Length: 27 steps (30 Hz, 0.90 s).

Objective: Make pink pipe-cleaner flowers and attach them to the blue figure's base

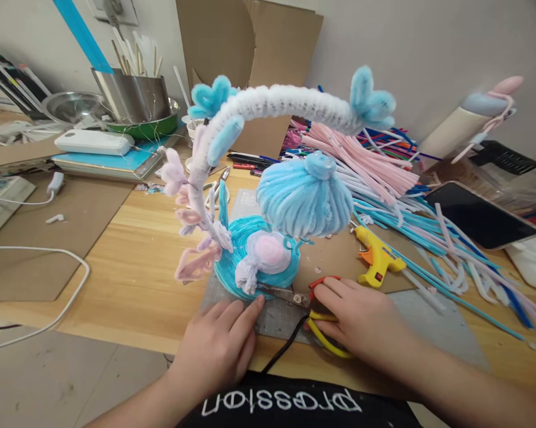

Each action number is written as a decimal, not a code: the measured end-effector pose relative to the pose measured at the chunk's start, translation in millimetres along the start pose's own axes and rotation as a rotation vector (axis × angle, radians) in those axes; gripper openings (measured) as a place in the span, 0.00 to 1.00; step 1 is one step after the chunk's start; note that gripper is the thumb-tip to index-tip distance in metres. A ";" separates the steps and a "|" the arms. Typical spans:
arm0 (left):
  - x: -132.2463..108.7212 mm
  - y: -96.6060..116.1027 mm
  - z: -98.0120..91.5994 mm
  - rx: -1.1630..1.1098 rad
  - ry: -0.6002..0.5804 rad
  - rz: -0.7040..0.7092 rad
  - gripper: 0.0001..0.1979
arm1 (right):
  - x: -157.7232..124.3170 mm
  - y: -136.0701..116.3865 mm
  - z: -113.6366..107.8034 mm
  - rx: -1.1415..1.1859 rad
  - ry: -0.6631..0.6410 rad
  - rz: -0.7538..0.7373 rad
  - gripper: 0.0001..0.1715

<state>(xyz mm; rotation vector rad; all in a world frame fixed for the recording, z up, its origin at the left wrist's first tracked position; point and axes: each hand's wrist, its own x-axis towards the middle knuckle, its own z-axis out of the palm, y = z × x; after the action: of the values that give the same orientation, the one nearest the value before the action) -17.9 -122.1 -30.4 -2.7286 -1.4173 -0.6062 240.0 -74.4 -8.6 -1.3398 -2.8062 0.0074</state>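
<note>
A pipe-cleaner lamp stands in front of me. Its round blue base [229,270] carries a pink-and-lavender mound [270,252] and a small lavender tuft [246,274]. From the left side rises a white fuzzy arch [285,101] trimmed with blue and pink flowers, and a blue pleated shade [306,196] hangs below it. My left hand [223,336] closes on the base's front edge, the forefinger stretched towards the blade tips. My right hand [352,309] grips scissors [294,295] with red and yellow handles. Their blades point left, close against the base's front edge below the tuft.
A yellow glue gun [379,255] lies right of the lamp. Bundles of pipe cleaners [361,157] spread across the right side, near a phone [482,214]. At the back left stand a metal cup [134,98] of sticks and a white power bank [93,142]. A dark cord [285,345] runs beneath my right hand.
</note>
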 end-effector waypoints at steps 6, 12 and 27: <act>-0.5 -1.0 -0.7 -0.006 0.005 -0.034 0.22 | -3.3 0.0 1.7 -0.045 0.048 -0.023 0.16; -1.4 -0.6 -0.3 0.023 0.014 -0.020 0.21 | -5.1 -1.2 0.8 -0.056 0.045 -0.010 0.12; 2.6 1.3 0.3 0.049 -0.006 -0.057 0.18 | 11.2 0.6 -22.9 0.794 -0.475 0.301 0.23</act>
<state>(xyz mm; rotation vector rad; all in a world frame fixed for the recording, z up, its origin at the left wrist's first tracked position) -15.4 -120.8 -29.6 -2.6627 -1.4954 -0.5581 234.2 -65.6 14.6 -1.6142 -2.3601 1.4302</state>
